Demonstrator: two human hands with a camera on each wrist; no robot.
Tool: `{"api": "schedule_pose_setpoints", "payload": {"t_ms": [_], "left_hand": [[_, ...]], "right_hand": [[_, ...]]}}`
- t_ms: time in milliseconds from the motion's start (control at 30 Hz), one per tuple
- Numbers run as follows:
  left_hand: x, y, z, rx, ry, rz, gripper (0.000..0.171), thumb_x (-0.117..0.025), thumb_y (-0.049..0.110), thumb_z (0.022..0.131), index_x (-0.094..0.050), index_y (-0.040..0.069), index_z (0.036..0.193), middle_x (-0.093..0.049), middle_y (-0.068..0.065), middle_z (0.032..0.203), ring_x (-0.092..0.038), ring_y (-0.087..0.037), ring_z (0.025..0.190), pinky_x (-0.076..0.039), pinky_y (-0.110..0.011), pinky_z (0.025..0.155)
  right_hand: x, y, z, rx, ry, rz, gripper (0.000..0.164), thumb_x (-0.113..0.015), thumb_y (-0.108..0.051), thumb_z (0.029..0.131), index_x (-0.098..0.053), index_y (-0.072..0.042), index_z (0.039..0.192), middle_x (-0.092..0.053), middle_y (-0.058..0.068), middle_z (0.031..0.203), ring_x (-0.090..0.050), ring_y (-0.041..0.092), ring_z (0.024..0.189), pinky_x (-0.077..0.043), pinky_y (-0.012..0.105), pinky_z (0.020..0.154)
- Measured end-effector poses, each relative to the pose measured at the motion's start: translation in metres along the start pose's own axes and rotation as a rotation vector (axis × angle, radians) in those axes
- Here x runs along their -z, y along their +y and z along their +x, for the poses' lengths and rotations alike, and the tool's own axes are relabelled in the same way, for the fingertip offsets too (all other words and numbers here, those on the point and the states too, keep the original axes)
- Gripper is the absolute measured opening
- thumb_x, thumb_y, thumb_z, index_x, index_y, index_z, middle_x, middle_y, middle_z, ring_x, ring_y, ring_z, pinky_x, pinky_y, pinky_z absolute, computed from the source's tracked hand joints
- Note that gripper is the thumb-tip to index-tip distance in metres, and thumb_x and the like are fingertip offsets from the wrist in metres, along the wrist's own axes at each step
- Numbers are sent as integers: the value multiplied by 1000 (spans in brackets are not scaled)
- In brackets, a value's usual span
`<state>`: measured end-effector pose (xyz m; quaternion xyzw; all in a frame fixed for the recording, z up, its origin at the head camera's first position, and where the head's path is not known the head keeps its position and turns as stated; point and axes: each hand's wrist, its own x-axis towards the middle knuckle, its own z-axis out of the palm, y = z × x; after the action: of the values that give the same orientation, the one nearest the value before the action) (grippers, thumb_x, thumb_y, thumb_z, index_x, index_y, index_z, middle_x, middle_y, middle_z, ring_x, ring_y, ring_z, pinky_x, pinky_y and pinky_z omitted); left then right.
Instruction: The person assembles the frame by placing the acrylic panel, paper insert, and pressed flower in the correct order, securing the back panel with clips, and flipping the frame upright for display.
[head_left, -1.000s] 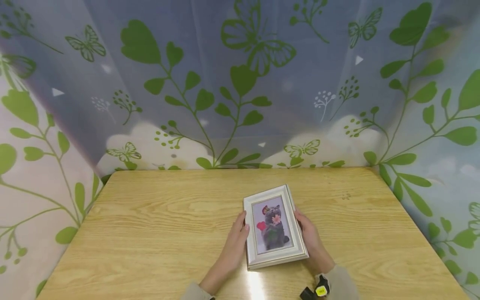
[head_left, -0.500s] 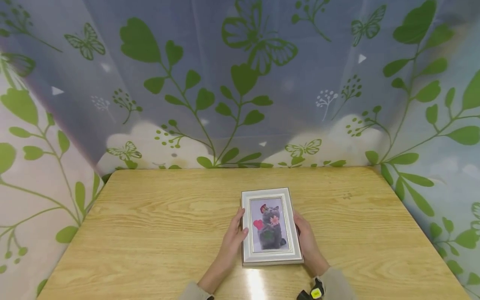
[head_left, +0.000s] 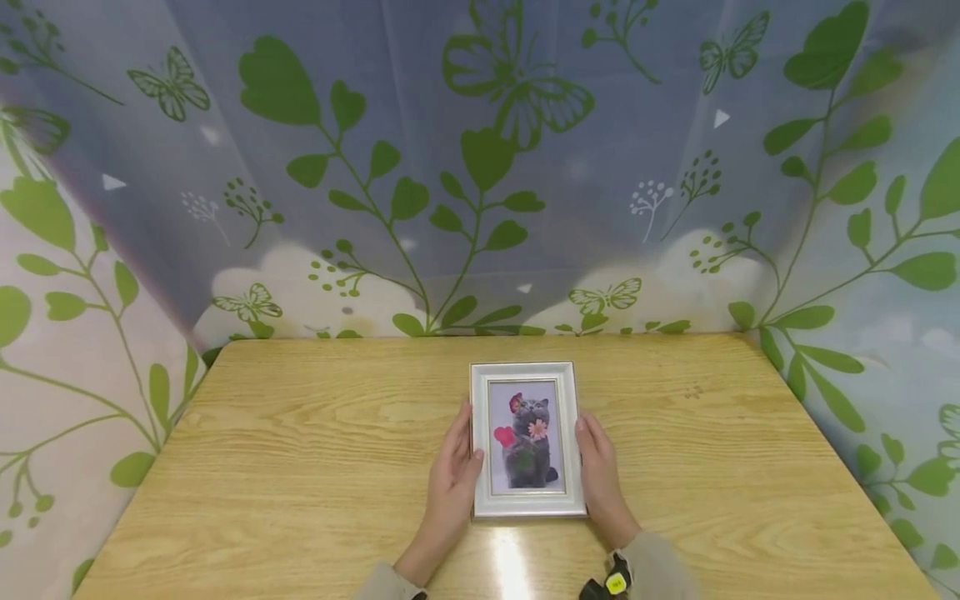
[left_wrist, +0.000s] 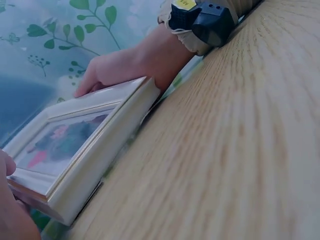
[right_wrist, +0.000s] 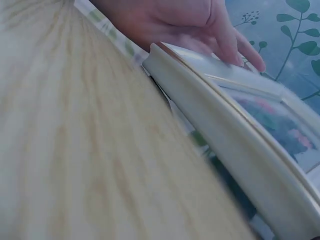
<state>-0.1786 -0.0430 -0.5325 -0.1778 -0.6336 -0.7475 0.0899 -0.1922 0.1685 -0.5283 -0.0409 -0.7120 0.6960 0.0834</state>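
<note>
A white picture frame (head_left: 525,505) with a thin gold inner line stands between both hands near the front of the table. Its picture (head_left: 528,454) shows a grey cat with pink and red flowers. My left hand (head_left: 448,487) grips the left side, thumb at the front edge. On the opposite side my right hand (head_left: 602,475) holds the frame, with part of its fingers hidden behind it. The left wrist view shows the thick edge of the picture frame (left_wrist: 107,150) close over the tabletop. In the right wrist view, the left hand (right_wrist: 200,25) lies along the frame's far side.
A wood-grain table (head_left: 315,433) spreads out around the hands. Behind it hangs a blue-grey cloth (head_left: 600,167) printed with green leaves and butterflies, reaching down to the table's back edge. A black wrist device (head_left: 609,583) with a yellow face sits at the right cuff.
Both hands have turned the picture frame from a tilted stance to nearly straight. It has also shifted a little to the left and slightly farther from the body.
</note>
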Motion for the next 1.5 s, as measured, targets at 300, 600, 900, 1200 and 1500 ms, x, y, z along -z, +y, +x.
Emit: {"api": "schedule_pose_setpoints", "payload": {"t_ms": [300,600,900,1200,1500], "left_hand": [[9,-7,12,-123,69,139,66,-47,-18,93,-30,1,153,-25,-22,158,-27,-29,145,-30,-29,109],[19,-1,32,-267,94,207,65,-49,-24,89,-34,-6,150,-30,-26,155,-33,-30,142,-34,-32,108],[17,14,37,-374,126,224,64,-53,-28,84,-37,-13,145,-34,-33,149,-40,-25,139,-37,-34,106],[19,10,37,-433,160,233,58,-55,-29,83,-39,-20,138,-40,-40,141,-47,-22,133,-41,-39,102],[17,19,35,-371,202,349,51,-60,-22,85,-47,-19,134,-50,-33,137,-57,-42,119,-48,-43,95]], "right_hand": [[-14,1,11,233,-48,4,42,-32,-23,110,-47,0,141,-59,23,123,-60,12,95,-51,24,82],[-28,-9,23,388,-83,-11,40,-29,-4,108,-38,7,145,-49,28,138,-52,8,117,-42,19,98],[-33,-30,20,514,-69,-67,38,-29,5,105,-38,13,141,-52,32,128,-53,7,108,-44,18,92],[-34,-29,21,625,-65,-63,39,-30,13,101,-38,15,139,-53,29,122,-51,5,110,-41,18,94],[-34,-27,19,641,-72,-51,40,-30,14,100,-37,15,139,-54,16,127,-51,5,114,-40,18,97]]}}
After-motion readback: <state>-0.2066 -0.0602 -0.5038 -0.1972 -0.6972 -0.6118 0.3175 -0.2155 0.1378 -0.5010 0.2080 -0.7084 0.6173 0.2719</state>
